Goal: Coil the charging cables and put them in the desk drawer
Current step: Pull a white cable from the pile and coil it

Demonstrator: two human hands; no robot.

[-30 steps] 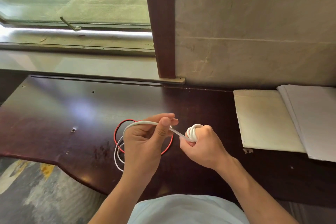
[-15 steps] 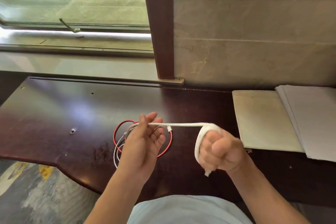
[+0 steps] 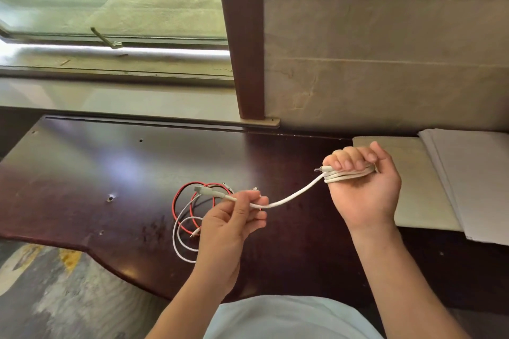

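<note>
A thick white charging cable stretches between my hands above the dark desk. My right hand is raised, palm toward me, fingers curled round several loops of this cable, one plug sticking out to the left. My left hand pinches the cable's free end just behind its flat plug. On the desk beneath my left hand lie a red cable and a thin white cable in loose overlapping loops. No drawer is visible.
A beige pad and a stack of white paper lie on the desk's right side. A window sill and a brown post rise behind the desk. The desk's curved front edge drops to a patterned floor at lower left.
My right hand has turned palm-up and risen to the right with more cable wound on it. The free stretch has shortened and sags. My left hand now pinches the end near the plug.
</note>
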